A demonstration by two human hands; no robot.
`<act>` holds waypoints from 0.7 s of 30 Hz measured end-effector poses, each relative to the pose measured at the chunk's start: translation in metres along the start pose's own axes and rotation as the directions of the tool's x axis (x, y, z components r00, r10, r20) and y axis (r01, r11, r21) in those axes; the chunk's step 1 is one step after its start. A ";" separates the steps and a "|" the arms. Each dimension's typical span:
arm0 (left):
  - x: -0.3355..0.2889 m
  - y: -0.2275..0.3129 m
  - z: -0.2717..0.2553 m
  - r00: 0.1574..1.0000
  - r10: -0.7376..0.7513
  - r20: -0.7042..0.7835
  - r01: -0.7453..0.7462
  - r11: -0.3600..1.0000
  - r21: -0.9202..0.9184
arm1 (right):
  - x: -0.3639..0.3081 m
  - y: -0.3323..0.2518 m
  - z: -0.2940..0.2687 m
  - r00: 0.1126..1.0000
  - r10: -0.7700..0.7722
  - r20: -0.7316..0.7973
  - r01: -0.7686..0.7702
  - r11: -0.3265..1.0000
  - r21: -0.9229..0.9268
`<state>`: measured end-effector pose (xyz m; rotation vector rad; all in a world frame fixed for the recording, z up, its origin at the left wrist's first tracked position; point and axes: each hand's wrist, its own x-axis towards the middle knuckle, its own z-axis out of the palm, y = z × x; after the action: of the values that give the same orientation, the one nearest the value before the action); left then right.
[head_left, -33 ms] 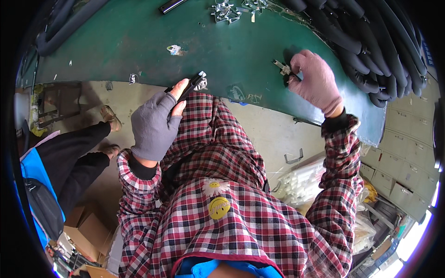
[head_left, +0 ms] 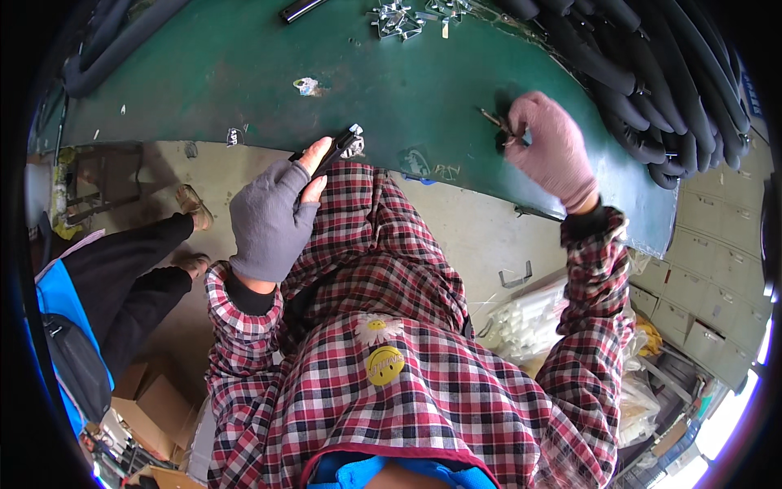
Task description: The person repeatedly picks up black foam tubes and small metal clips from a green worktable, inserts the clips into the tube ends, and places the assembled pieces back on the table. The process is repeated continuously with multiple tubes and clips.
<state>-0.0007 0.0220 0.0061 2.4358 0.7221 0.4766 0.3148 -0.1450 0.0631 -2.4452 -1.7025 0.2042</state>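
My left hand (head_left: 271, 218), in a grey fingerless glove, is closed round a black bar (head_left: 325, 160) at the table's near edge. A small shiny metal clip (head_left: 353, 144) sits at the bar's far end. Over the table to the right, my right hand (head_left: 552, 147), in a pink glove, is closed in a pinch. A small dark metal piece (head_left: 492, 117) sticks out to the left of its fingertips. The rest of that piece is hidden by the fingers, so I cannot tell its kind.
On the green table (head_left: 244, 73), a heap of bent metal clips (head_left: 397, 20) lies at the far side, beside a black bar (head_left: 301, 10). Black foam-covered tubes (head_left: 652, 73) are piled at the right. Another person's legs (head_left: 134, 261) are at the left.
My right hand has shifted slightly left and turned, so the metal piece in it now shows its narrow side. My left hand and the black bar stay put.
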 end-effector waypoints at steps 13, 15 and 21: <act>-0.003 0.006 -0.004 1.000 -0.009 0.001 0.009 1.000 -0.013 | 0.028 -0.049 0.003 0.949 -0.227 0.218 -0.018 0.653 0.757; -0.003 0.010 -0.007 1.000 -0.012 -0.005 0.012 0.999 -0.032 | 0.039 -0.053 0.004 0.925 -0.311 0.217 0.066 0.696 0.715; -0.007 0.018 -0.016 0.999 -0.014 0.040 0.015 1.000 -0.017 | 0.054 -0.057 0.005 0.884 -0.447 0.135 0.296 0.762 0.576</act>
<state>-0.0068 0.0114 0.0285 2.4157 0.7153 0.4252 0.2801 -0.0747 0.0684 -1.6804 -1.8679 0.8672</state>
